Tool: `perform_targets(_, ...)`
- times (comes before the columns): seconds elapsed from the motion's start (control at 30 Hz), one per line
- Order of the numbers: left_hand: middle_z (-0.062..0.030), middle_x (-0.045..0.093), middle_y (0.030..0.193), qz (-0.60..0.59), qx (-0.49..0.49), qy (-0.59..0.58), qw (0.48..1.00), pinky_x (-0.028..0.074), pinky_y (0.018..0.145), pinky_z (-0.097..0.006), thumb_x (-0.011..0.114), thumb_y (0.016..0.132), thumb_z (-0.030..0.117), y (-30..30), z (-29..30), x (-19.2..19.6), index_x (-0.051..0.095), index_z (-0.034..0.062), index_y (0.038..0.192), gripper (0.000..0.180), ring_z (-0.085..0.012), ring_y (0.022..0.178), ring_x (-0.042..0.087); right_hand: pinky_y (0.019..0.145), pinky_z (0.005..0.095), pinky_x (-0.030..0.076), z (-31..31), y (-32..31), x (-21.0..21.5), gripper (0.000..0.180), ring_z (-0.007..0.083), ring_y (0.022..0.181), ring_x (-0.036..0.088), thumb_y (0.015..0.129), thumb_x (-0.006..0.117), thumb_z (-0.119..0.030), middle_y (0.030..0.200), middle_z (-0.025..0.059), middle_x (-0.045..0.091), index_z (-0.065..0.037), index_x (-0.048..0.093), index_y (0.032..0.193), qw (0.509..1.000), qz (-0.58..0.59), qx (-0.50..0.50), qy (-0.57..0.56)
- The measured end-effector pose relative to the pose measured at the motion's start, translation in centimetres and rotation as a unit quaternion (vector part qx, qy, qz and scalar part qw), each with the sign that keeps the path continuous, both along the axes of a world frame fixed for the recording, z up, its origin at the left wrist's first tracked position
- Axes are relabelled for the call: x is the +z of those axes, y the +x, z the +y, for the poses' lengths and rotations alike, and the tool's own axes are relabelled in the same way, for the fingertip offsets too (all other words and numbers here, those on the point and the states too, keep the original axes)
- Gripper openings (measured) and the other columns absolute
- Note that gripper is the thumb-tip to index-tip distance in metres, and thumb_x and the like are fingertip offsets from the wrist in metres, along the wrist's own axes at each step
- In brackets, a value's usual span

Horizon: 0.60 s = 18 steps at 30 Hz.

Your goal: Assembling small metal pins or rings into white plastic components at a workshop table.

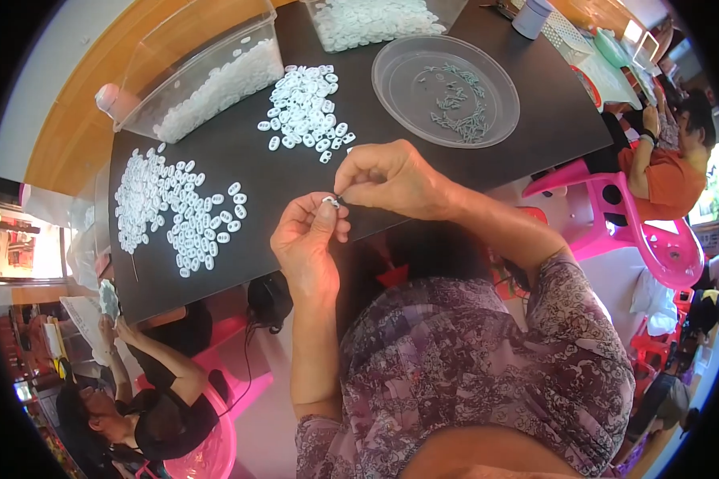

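My left hand (305,239) pinches a small white plastic ring piece (330,201) between thumb and fingers, just over the near edge of the black table (535,104). My right hand (387,177) meets it from the right, fingertips closed on a tiny dark part pressed against the white piece. Two loose piles of the same white pieces lie on the table: one ahead of my hands (305,108), one to the left (176,207). A clear round dish (391,76) holding small grey-green metal parts (459,108) sits to the right of the piles.
Two clear tubs of white pieces stand at the far side, one at the left (204,76) and one at the middle (375,20). A seated person (152,391) is at lower left, another person (667,160) on pink chairs (655,239) at right.
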<state>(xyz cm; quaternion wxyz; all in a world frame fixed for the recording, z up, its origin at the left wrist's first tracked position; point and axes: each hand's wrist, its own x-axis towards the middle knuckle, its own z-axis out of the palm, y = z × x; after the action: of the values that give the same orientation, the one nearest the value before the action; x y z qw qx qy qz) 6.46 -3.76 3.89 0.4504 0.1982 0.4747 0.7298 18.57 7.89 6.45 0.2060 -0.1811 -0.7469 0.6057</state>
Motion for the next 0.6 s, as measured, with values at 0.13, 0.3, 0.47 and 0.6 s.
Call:
perform_targets(0.13,-0.0097,0.062,0.075,-0.001,0.012,0.009,1.000,0.044,0.053,-0.022,0.060,0.086,0.004,0.1,-0.3,0.0,0.058,-0.0038,0.090,0.009,-0.0123,0.060,0.055,0.069,0.0221,0.048,-0.9,-0.6,0.0,0.006,0.0080,0.078,0.059,0.082,0.060,0.002,0.083,0.0040,0.061,0.002,0.059,0.088,0.999,0.008,-0.014,-0.031)
perform_targets(0.3,-0.0096,0.061,0.074,-0.009,0.024,0.007,1.000,0.042,0.051,-0.022,0.059,0.086,0.003,0.0,-0.6,-0.1,0.059,-0.0038,0.089,0.008,-0.0127,0.057,0.054,0.064,0.0222,0.046,-1.6,-1.1,-0.2,0.006,0.0069,0.072,0.057,0.078,0.062,0.000,0.076,0.0031,0.060,0.002,0.059,0.084,0.999,0.024,-0.037,-0.022)
perform_targets(0.47,-0.0090,0.061,0.073,-0.010,0.037,0.011,0.999,0.042,0.050,-0.022,0.059,0.086,0.003,0.2,-0.9,-0.5,0.059,-0.0034,0.089,0.007,-0.0121,0.057,0.054,0.059,0.0226,0.045,-2.3,-1.4,-0.1,0.006,0.0065,0.067,0.056,0.076,0.063,-0.002,0.070,0.0028,0.060,0.001,0.060,0.081,0.998,0.019,-0.056,-0.008)
perform_targets(0.6,-0.0080,0.060,0.072,0.029,0.079,0.014,0.996,0.041,0.049,-0.021,0.059,0.085,0.002,0.7,-1.1,-0.7,0.059,-0.0032,0.088,0.006,-0.0115,0.056,0.054,0.060,0.0218,0.045,-2.8,-1.5,-0.3,0.007,0.0055,0.069,0.055,0.078,0.064,-0.003,0.074,0.0018,0.059,0.000,0.061,0.084,0.997,-0.011,-0.062,0.048)
